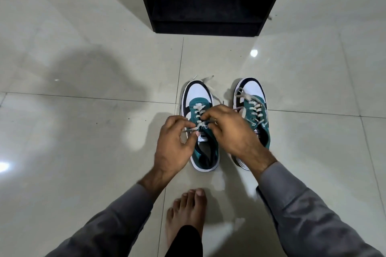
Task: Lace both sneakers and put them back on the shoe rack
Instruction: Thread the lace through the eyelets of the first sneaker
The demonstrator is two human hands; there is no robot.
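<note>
Both hands work over the left sneaker (199,125) on the floor (83,131). The left hand (174,144) pinches a lace end (189,130); the right hand (230,129) curls its fingers onto the laces. The tongue label is unreadable. The right sneaker (253,110) stands beside it, the shoe rack (208,0) beyond.

A glossy pale tile floor (83,131) fills the view, crossed by thin dark grout lines. At 6 o'clock a bare foot (187,210) rests flat on it, toes toward 12, with a dark trouser hem (184,242) over the ankle. Grey sleeves (302,215) enter from 5 and 7 o'clock. A lamp glare (253,53) shines at 2 o'clock. A broad soft shadow (94,73) lies at 10 o'clock.
</note>
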